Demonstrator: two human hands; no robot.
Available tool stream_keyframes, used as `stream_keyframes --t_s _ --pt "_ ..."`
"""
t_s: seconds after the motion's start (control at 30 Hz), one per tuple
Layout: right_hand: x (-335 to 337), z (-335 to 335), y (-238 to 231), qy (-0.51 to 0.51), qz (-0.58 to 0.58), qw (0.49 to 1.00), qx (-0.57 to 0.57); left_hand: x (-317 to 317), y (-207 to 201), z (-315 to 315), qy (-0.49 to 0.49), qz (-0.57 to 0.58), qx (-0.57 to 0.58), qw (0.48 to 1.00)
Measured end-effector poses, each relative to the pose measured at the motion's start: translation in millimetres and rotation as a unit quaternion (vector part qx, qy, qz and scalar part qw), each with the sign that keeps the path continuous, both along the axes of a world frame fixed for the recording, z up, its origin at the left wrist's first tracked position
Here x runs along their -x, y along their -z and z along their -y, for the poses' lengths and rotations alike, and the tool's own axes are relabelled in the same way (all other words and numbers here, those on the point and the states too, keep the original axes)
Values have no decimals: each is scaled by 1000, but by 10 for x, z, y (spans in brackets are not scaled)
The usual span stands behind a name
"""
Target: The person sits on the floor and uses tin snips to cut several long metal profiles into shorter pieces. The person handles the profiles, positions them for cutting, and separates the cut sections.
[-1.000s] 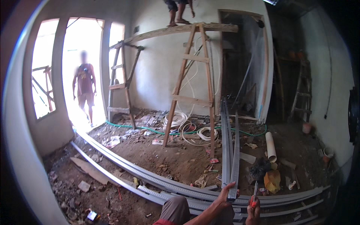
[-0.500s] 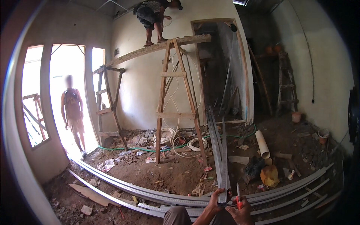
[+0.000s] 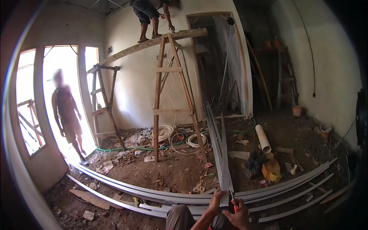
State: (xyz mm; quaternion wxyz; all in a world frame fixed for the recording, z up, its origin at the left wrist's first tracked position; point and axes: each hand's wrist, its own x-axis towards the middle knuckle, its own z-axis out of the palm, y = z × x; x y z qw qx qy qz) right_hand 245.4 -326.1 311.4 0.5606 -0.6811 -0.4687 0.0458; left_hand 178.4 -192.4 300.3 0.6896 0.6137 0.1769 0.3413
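Observation:
My left hand (image 3: 217,202) is closed round the near end of a long perforated metal profile (image 3: 225,168), which stretches away from me toward the doorway. Beside it, my right hand (image 3: 239,217) grips a red-handled tool (image 3: 235,207) with a narrow pointed metal end; whether it is a screwdriver or snips I cannot tell. The tool's tip is up against or very near the right edge of the profile. Both hands are close together in front of my knee (image 3: 179,218).
More metal profiles (image 3: 126,188) lie across the ground before me. A person on a plank (image 3: 126,53) is held up by wooden trestles (image 3: 157,99); another person (image 3: 67,111) stands at the bright doorway. Coiled cable (image 3: 163,133), a white pipe (image 3: 263,138) and a yellow bag (image 3: 271,170) lie on the dirt.
My right hand has moved left and tilted the tool toward the profile. The person on the plank has reached a hand down to it. The person at the doorway has stepped closer.

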Motion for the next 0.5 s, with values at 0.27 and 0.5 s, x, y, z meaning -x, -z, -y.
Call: stream_keyframes --t_s 0.27,0.5 --pt "59 -70 -85 -44 38 998 -23 44 145 -282 -3 -18 -24 1000" --pt "59 -84 -65 -64 40 997 15 108 217 -176 -1 -82 122 989"
